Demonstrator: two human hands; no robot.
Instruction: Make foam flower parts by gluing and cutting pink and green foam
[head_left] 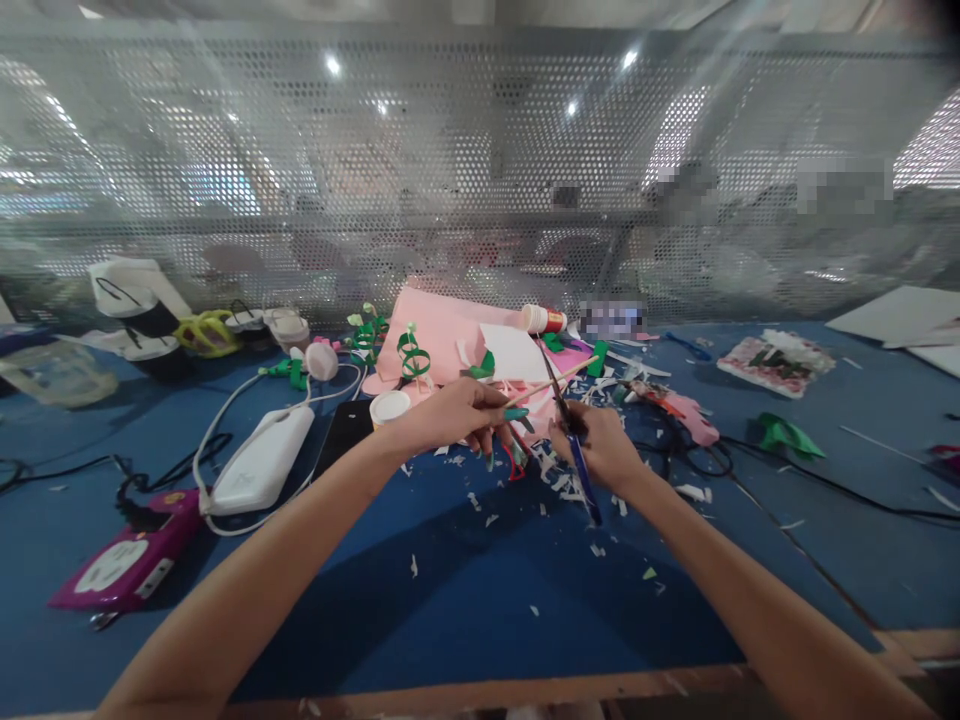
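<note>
Between its fingers and thumb, my left hand pinches a thin pale stick, which slants up to the right. My right hand is closed on dark scissors with a blue handle; their blades point up and away, crossing close to the stick. Whether the blades touch the stick I cannot tell. Below my left fingers is a small red piece, partly hidden. White paper scraps lie around and under both hands. Behind them are pink paper sheets and a white sheet.
At the left lie a white power bank with cables and a magenta pouch. Paper cups and green paper curls stand farther back. A green scrap and black cable lie right. A perforated metal screen closes off the back.
</note>
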